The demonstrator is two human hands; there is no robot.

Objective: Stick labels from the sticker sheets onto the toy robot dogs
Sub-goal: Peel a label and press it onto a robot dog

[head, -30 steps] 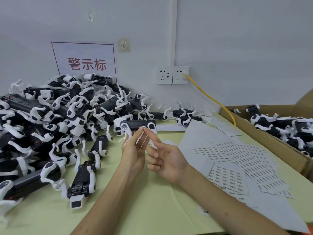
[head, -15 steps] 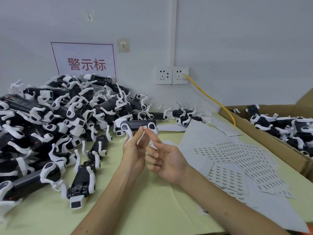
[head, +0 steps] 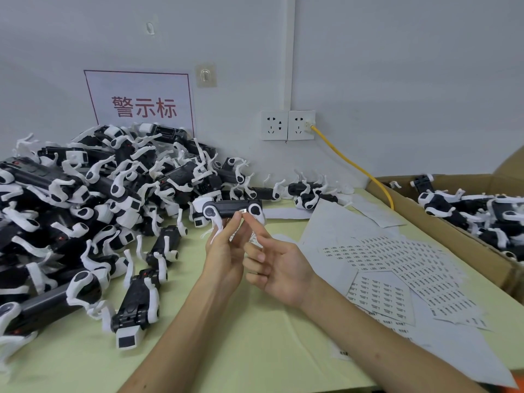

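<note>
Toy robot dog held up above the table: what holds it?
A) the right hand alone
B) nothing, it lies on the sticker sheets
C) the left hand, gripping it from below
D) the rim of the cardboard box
C: the left hand grips the toy robot dog from below, while the right hand only extends its index finger toward the small label on the dog's body.

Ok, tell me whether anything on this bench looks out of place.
Nothing looks damaged. The sticker sheets lie overlapped and askew on the right, one small scrap sits apart near the front edge, and the toy dogs are heaped in a tangle on the left.
</note>
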